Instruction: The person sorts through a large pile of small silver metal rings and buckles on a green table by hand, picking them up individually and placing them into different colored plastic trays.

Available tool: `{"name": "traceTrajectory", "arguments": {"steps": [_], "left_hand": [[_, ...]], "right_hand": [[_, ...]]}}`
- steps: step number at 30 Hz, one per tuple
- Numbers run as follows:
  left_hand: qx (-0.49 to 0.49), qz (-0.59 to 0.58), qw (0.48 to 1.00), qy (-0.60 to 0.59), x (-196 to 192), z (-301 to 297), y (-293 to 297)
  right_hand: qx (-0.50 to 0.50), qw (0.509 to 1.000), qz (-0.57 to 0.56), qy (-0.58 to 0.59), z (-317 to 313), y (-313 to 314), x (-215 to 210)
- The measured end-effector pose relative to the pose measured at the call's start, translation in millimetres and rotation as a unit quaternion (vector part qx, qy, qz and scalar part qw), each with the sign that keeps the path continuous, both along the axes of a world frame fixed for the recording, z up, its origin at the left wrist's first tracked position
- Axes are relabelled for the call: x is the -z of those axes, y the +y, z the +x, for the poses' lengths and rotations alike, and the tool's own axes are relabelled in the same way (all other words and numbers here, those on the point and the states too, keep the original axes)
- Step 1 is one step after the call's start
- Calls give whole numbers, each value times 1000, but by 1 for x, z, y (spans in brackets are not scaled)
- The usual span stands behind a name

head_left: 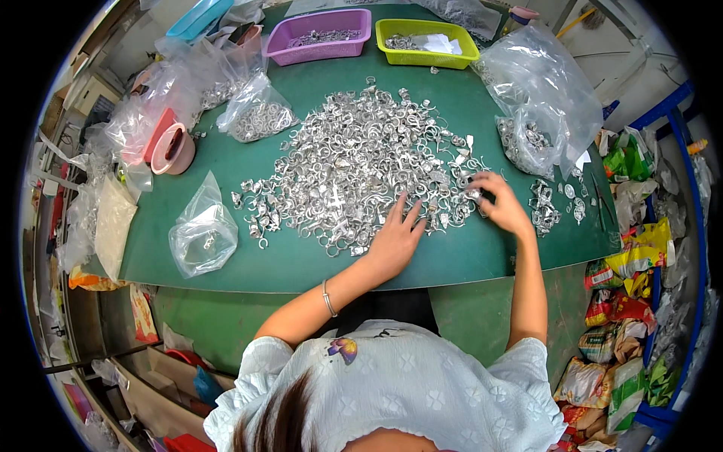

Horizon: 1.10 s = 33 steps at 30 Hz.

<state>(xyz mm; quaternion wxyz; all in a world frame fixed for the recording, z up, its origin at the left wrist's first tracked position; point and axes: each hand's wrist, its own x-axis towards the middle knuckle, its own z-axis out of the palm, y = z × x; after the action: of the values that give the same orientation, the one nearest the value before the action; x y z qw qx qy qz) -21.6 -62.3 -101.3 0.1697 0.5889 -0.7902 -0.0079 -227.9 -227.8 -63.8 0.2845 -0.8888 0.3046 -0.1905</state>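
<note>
A wide heap of small silver metal pieces, many of them ring-shaped, lies on the green table. My left hand rests at the heap's near edge, open, its fingers apart and their tips among the pieces. At the heap's right edge is my right hand, fingers curled toward the thumb over some silver pieces. Whatever sits between those fingertips is too small and blurred to name. To the right of that hand lies a small separate group of silver pieces.
Along the far edge stand a purple basket and a yellow-green basket. Clear bags lie left, near a pink cup; a large clear bag sits right. Tweezers lie near the right edge. Colourful packages fill a blue rack.
</note>
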Motion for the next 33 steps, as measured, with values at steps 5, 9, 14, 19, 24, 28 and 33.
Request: {"name": "traceTrajectory", "arguments": {"steps": [5,9,14,19,24,28,33], "left_hand": [[28,3,994,107,-6,-5,-2],[46,39,986,154,-6,1,6],[-73,-63,973,211,-8,26,25],[-138,-36,977,157,-8,32,26],[-123,0,989,86,-6,22,23],[-129,-27,974,187,-4,32,27],[-116,-43,969,213,-3,32,26]], "right_hand": [[158,982,-26,-101,29,-64,17],[107,977,-106,148,61,-56,39],[-40,994,-58,82,45,-2,9],[-14,994,-103,-27,58,27,-5],[-59,983,-172,-21,90,33,18],[64,988,-94,-100,83,26,8],[122,980,-76,-141,71,20,-3]]}}
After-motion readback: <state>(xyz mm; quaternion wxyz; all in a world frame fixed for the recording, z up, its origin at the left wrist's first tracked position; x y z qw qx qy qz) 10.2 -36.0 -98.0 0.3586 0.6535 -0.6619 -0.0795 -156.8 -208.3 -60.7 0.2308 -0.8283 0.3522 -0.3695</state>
